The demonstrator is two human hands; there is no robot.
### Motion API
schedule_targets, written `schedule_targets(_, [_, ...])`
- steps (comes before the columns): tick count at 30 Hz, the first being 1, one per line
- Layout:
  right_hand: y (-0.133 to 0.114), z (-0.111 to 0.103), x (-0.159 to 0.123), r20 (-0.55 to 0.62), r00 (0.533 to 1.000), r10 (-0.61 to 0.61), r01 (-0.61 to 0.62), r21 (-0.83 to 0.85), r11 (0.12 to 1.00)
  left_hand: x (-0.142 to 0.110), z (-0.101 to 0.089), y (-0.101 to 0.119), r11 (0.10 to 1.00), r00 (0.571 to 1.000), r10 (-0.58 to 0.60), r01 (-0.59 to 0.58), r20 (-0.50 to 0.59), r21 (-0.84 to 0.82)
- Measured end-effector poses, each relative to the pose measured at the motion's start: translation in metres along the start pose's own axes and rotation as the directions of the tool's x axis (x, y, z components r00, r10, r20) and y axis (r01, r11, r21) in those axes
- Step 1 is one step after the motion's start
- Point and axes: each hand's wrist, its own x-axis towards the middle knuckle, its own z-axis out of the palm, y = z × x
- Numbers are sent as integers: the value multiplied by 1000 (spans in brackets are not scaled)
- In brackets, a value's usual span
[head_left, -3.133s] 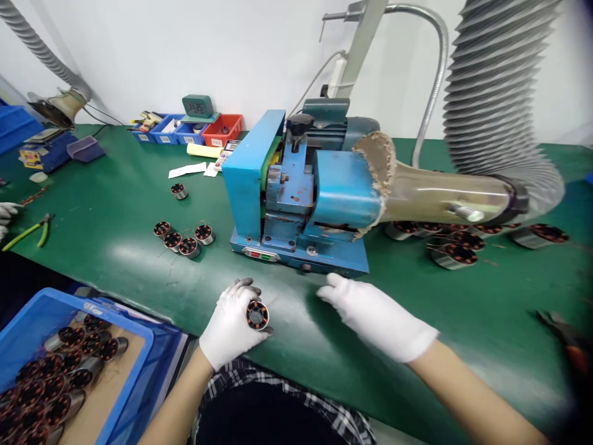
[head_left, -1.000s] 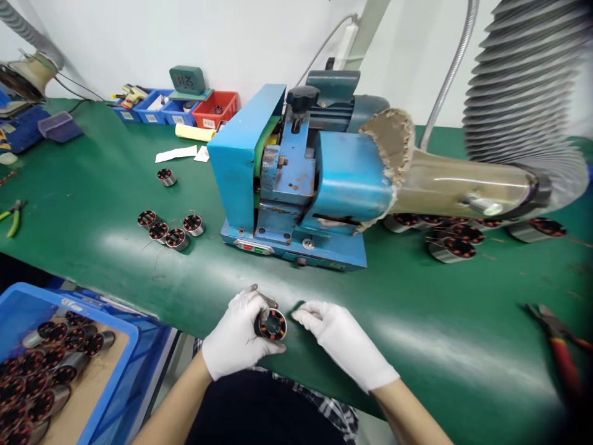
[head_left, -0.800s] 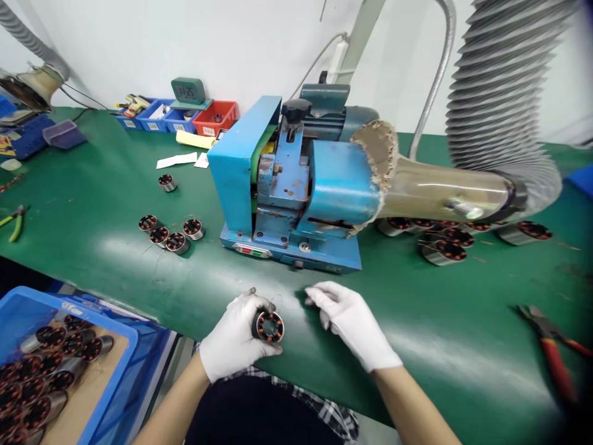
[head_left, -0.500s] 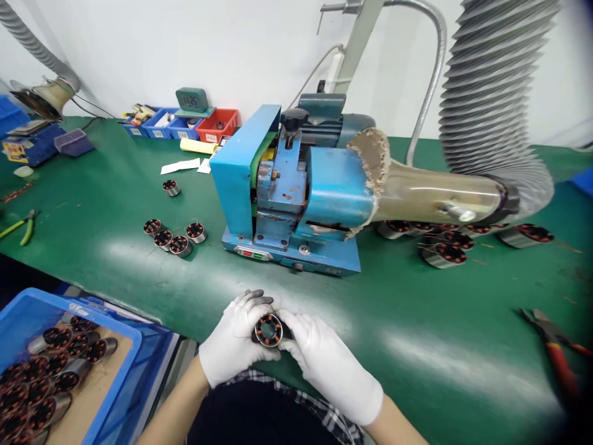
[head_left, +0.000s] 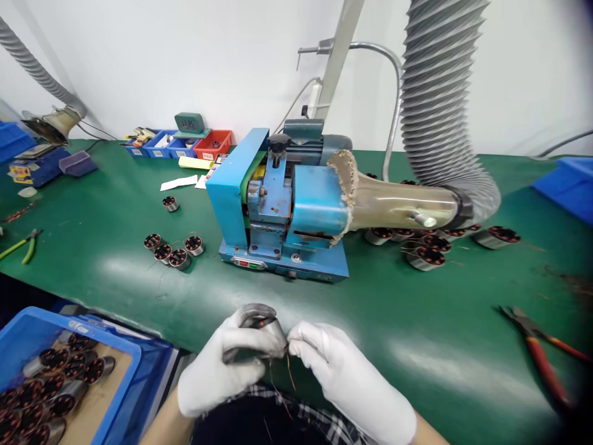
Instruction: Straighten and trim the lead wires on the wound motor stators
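In a white glove with dark fingertips, my left hand (head_left: 217,361) grips a motor stator (head_left: 276,332), a silver ring with copper windings. The stator is tipped on its side, and its open face is mostly covered by my fingers. Thin copper wires (head_left: 291,372) hang from its right edge. Close against that edge, my gloved right hand (head_left: 343,374) has thumb and fingers pinched together. Whatever lies between those fingertips is too small to make out. Both hands are above the bench's front edge, in front of the blue belt machine (head_left: 271,216).
Several stators (head_left: 180,258) stand left of the machine; more (head_left: 426,256) are under the suction duct (head_left: 403,207). A blue bin (head_left: 134,364) of stators is at lower left. Red-handled pliers (head_left: 540,352) lie right, green-handled cutters (head_left: 28,247) left. Small parts boxes (head_left: 213,145) line the wall.
My left hand has turned the stator from facing up onto its side. My right hand has shifted slightly right with fingers pinched at its edge, and loose wires now hang below. The view has shifted.
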Motion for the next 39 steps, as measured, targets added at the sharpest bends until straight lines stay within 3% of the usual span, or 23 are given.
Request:
schedule_targets(3, [-3,-3,2,13,999,33,-35,162,986,-4,5,2,957,979,105,-52,-174,285])
schedule_targets(6, [-4,-1,3,-8,997,72,-66,304,950,-9,11,0,853,967,150,-22,-204,522])
schedule_targets(8, [-6,0,3,-40,994,102,-84,321,943,-11,14,1,864,971,134,-17,-197,504])
schedule_targets(11, [-10,1,1,-100,987,124,-92,282,955,-12,18,3,941,965,102,-14,-243,338])
schedule_targets(15, [-14,-4,-1,-43,994,96,-69,422,904,-11,17,3,972,954,30,42,-300,229])
schedule_targets(18, [-13,-6,0,35,995,98,-102,528,843,-7,10,0,985,983,-20,51,-182,167])
schedule_targets(21, [-10,-5,1,36,992,123,-125,481,868,-3,3,1,1000,999,-4,2,-42,-25])
schedule_targets(23, [-9,-3,1,10,992,126,-119,412,903,-3,2,2,999,999,36,-35,-38,15])
schedule_targets(28, [-6,1,-1,-8,993,115,-102,404,909,-5,12,1,896,974,114,-16,-194,443])
schedule_targets(32, [-8,6,-2,-133,983,126,-100,188,977,-6,18,-4,930,982,78,-11,-169,367])
schedule_targets(34, [-7,11,-1,-182,976,121,-99,124,987,-7,21,-8,952,971,23,52,-240,303])
schedule_targets(37, [6,23,5,-2,987,161,-152,313,938,-9,27,-21,941,926,8,120,-376,315])
schedule_targets(39, [20,32,10,168,973,161,-215,392,894,-10,31,-34,903,938,102,52,-332,426])
